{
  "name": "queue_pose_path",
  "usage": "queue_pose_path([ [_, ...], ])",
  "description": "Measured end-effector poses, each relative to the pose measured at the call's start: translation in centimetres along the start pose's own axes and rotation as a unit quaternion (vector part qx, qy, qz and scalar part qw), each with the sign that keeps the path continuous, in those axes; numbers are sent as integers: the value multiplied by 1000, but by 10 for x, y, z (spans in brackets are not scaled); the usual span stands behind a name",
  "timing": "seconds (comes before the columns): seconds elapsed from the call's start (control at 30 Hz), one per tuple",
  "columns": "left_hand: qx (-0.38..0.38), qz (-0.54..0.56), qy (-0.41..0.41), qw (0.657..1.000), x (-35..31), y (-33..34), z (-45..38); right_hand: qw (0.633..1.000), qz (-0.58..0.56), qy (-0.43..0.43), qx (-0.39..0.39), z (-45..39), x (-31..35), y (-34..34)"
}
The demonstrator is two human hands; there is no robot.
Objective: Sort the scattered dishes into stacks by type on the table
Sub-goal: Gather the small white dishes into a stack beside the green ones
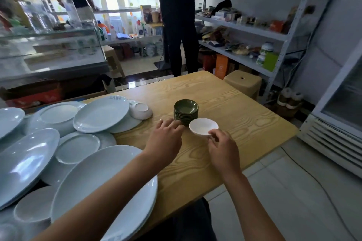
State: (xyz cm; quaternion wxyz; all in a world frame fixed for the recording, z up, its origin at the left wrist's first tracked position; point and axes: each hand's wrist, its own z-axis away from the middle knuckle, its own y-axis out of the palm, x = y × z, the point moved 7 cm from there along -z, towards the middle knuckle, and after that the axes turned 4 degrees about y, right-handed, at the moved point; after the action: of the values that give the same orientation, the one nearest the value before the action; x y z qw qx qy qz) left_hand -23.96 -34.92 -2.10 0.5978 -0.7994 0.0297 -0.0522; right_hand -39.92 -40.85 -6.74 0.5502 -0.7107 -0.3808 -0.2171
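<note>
- Two hands are working at the worktop [225, 162]: the right hand [223, 149] is pinching a small white dish [203, 126] by its 6 o'clock rim, just beside the green dish stack [186, 110].
- Left hand [166, 139], fingers relaxed, is touching that stack's base, probably steadying it.
- White plates [98, 113] are lying jumbled at 9 o'clock, unsorted.

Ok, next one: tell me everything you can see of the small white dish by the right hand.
The small white dish is a round, shallow saucer, plain and glossy, ceramic or melamine by its look, empty and upright. It sits at the wooden table, just in front of the stack of dark green saucers, close to it; contact is unclear. The right hand pinches its near rim. The left hand is beside it, not touching it.
</note>
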Motion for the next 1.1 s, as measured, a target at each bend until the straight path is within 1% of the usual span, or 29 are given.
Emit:
queue_pose_path([
  [0.23, 58, 8, 21, 998, -3, 10, 2, 999, 20, 44, -8, -5, -18, -2],
  [0.53, 61, 30, 17, 998, 1, 8, 6, 995, 78, 61, 7, 7, -20, 4],
  [0.67, 48, 21, 4, 999, 14, -4, 15, 994, 103, 23, 16, 15, 1, 11],
  [0.93, 26, 10, -45, 999, 57, -24, 46, 993, 68, -84, 57, 21, 67, 48],
  [1.1, 23, 34, -83, 996, 80, -22, 53, 984, 51, -153, 81, 24, 105, 72],
])
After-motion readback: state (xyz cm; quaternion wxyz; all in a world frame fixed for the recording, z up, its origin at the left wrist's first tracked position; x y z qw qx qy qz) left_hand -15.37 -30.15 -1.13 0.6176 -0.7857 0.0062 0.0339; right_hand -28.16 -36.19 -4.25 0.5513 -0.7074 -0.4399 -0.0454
